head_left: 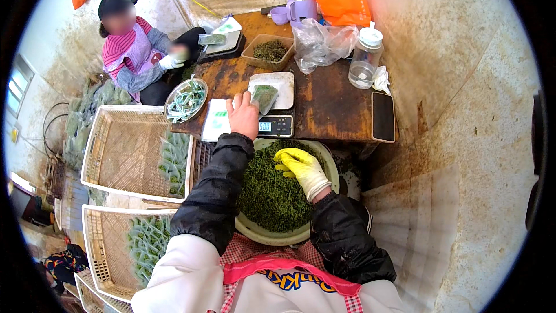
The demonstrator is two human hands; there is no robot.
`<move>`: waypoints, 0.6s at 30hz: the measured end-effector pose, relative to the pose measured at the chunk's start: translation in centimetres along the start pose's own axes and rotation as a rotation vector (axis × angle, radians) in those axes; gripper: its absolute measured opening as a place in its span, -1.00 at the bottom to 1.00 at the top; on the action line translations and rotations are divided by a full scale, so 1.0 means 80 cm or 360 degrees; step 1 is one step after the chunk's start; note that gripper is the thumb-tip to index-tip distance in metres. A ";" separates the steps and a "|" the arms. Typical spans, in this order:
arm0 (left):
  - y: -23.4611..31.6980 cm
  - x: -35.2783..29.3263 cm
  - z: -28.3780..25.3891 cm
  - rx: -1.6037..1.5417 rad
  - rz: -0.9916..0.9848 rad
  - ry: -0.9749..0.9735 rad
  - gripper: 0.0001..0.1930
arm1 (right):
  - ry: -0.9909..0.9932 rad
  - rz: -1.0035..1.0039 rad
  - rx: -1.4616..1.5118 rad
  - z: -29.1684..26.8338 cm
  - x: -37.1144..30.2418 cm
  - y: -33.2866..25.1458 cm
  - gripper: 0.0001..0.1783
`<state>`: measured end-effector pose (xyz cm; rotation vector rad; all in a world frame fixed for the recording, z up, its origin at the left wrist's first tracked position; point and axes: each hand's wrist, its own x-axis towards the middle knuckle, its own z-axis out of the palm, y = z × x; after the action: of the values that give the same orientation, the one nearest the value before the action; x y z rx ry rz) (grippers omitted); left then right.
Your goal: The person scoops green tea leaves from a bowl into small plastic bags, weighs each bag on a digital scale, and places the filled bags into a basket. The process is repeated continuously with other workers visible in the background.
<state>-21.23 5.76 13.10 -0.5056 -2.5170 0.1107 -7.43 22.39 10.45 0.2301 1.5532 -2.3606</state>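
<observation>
Bare tabletop (327, 113) between scale (285, 95) and phone (383, 117), bottle (366, 61) and plastic bag (321, 46) blocking its far side

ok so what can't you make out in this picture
Head view:
Inside the right grip: hidden by its curled, gloved fingers.
Floor of the basin: under the green bits.
Lowest crate: covered by the crate above, cut by the lower edge.
Thing by the co-worker's white glove: blurred.

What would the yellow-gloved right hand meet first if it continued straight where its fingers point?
The right hand points leftward over the green heap, so the black sleeve on the left arm probably comes first. Depth is unclear: it might instead touch the green heap.
</observation>
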 end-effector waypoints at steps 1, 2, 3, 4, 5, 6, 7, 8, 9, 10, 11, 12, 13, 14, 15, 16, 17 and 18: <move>0.004 -0.002 -0.002 0.0013 -0.0028 0.0031 -0.81 | 0.0001 -0.0001 0.0016 0.001 0.000 -0.002 -0.76; 0.008 -0.008 -0.006 -0.0066 -0.0041 0.0099 -0.78 | 0.0004 0.0000 0.0040 0.000 0.001 -0.003 -0.75; 0.013 -0.015 -0.013 -0.0117 -0.0064 0.0185 -0.77 | 0.0010 0.0004 0.0063 -0.001 0.001 -0.004 -0.74; 0.015 -0.026 -0.023 -0.0159 -0.0096 0.0267 -0.76 | 0.0006 0.0015 0.0084 -0.001 0.001 -0.004 -0.73; 0.018 -0.039 -0.033 -0.0198 -0.0132 0.0350 -0.75 | -0.0001 -0.0019 0.0099 -0.002 0.000 -0.004 -0.72; 0.021 -0.056 -0.046 -0.0189 -0.0153 0.0317 -0.74 | -0.0029 -0.0050 0.0110 -0.002 -0.001 -0.001 -0.71; 0.020 -0.077 -0.049 -0.0351 -0.0157 0.0373 -0.73 | -0.0089 -0.0068 0.0122 0.003 -0.003 0.001 -0.70; 0.029 -0.096 -0.063 -0.0522 -0.0171 0.0337 -0.74 | -0.0107 -0.0098 0.0077 0.011 -0.013 -0.006 -0.69; 0.040 -0.107 -0.077 -0.0770 -0.0103 0.0341 -0.77 | -0.0107 -0.0136 0.0060 0.012 -0.017 -0.006 -0.68; 0.051 -0.114 -0.078 -0.1116 -0.0069 0.0290 -0.76 | -0.0061 -0.0196 -0.0009 0.009 -0.017 -0.001 -0.67; 0.062 -0.130 -0.085 -0.1344 -0.0108 0.0183 -0.76 | -0.0070 -0.0045 0.0056 -0.004 -0.002 0.016 -0.67; 0.069 -0.141 -0.082 -0.1509 -0.0084 0.0056 -0.73 | -0.0046 -0.0133 0.0234 -0.015 0.002 0.033 -0.67; 0.072 -0.150 -0.094 -0.1485 -0.0122 0.0012 -0.67 | -0.0168 -0.0086 0.0044 -0.007 -0.001 0.017 -0.67; 0.071 -0.163 -0.096 -0.1580 -0.0176 0.0008 -0.64 | -0.0218 -0.0029 -0.0009 0.002 -0.010 0.009 -0.68; 0.068 -0.174 -0.096 -0.1605 -0.0203 0.0015 -0.64 | -0.0367 0.0031 0.0052 -0.009 -0.003 0.019 -0.68; 0.065 -0.184 -0.098 -0.1572 -0.0247 0.0006 -0.64 | -0.0448 0.0081 0.0029 -0.011 -0.002 0.026 -0.63; 0.061 -0.190 -0.096 -0.1569 -0.0280 -0.0021 -0.63 | -0.0492 0.0135 0.0006 -0.012 -0.003 0.031 -0.58; 0.058 -0.194 -0.099 -0.1470 -0.0255 -0.0024 -0.64 | -0.0580 0.0144 0.0015 -0.008 -0.005 0.033 -0.56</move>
<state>-3.44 3.98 10.86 -0.6303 -2.4897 -1.1455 -6.15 22.10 8.02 -0.1210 1.3287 -2.1900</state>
